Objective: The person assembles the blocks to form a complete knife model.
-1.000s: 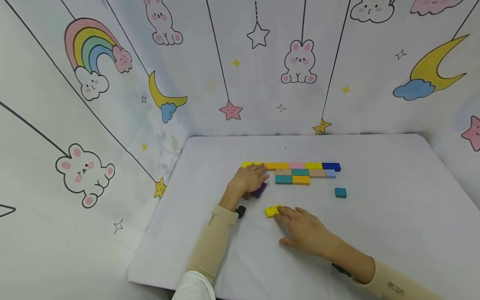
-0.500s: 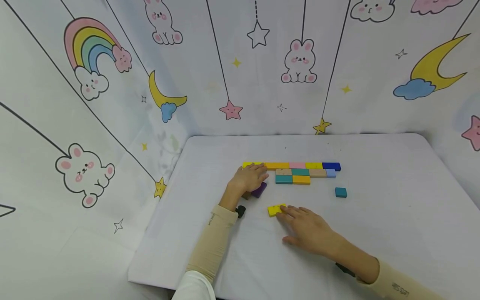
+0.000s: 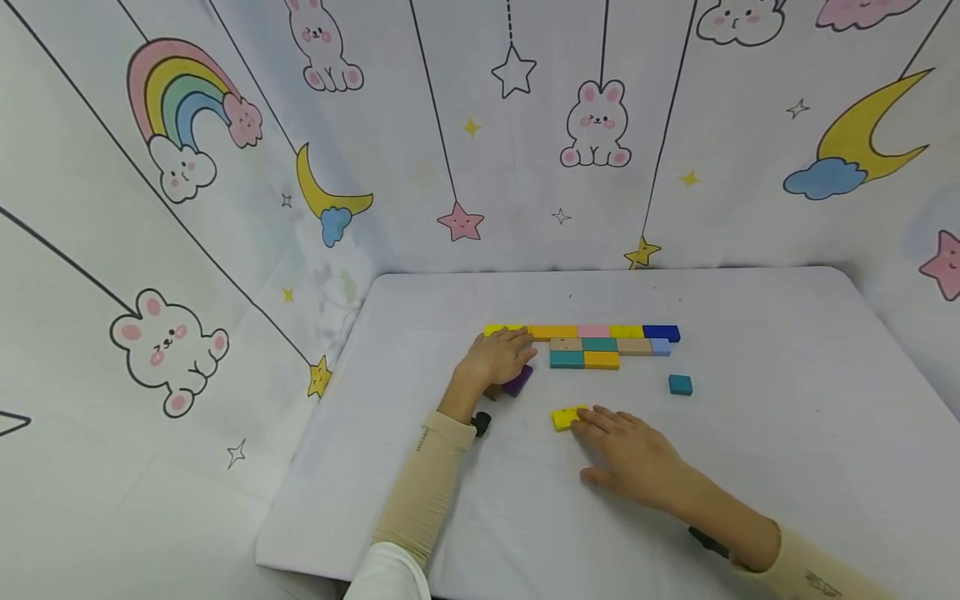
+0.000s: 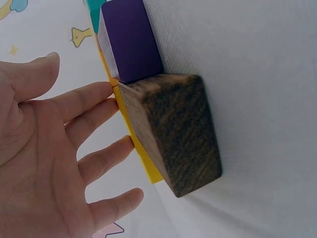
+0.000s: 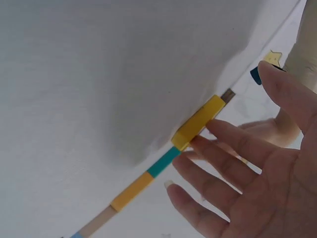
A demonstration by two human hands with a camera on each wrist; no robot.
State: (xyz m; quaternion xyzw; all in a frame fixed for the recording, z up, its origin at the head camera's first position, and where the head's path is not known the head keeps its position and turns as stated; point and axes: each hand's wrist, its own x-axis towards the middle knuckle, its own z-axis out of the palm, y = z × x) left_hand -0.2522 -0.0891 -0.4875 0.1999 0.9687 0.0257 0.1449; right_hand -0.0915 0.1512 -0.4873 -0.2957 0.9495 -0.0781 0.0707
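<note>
My left hand (image 3: 495, 358) lies with fingers extended at the left end of the block rows. Its fingertips reach a yellow block (image 4: 124, 106) in the left wrist view. A dark brown block (image 4: 183, 134) and a purple block (image 3: 517, 381) sit just by that hand, the brown one mostly covered by it in the head view. With fingers spread, my right hand (image 3: 637, 462) touches a yellow domino-like block (image 3: 567, 418) at its right end. The right wrist view shows the fingertips against the same yellow block (image 5: 198, 121), not curled round it.
A top row of blocks, including an orange block (image 3: 552, 332) and a dark blue block (image 3: 662, 333), runs across the white table (image 3: 750, 483). Shorter rows adjoin it, with a teal block (image 3: 567, 359) at front. One loose teal block (image 3: 680, 385) stands apart, right.
My right hand has slid to the right, and the yellow block under its fingertips has moved right with it. The left hand has stayed in place.
</note>
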